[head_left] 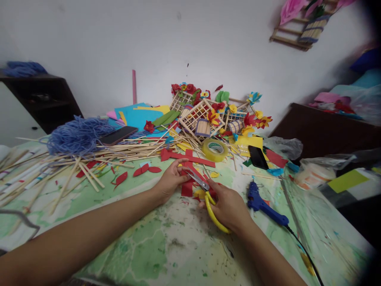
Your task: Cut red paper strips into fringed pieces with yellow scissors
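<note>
My right hand (230,202) grips a pair of scissors (212,212) with yellow handles. Their metal blades point up and left, towards my left hand (171,178). The fingers of that hand are pinched at the edge of red paper (198,171), which lies partly behind the blades. Whether the blades are cutting it cannot be made out. Under and beyond my hands, a red paper strip (202,161) crosses another red strip (187,190) on the table. Red petal-shaped cutouts (120,179) are scattered left of my left hand.
Thin wooden sticks (116,151), blue yarn (77,137) and a phone (119,135) lie left. Stick frames with paper flowers (202,119) are piled at the back, behind a tape roll (214,150). A second phone (258,157) and a corded blue glue gun (264,204) lie right.
</note>
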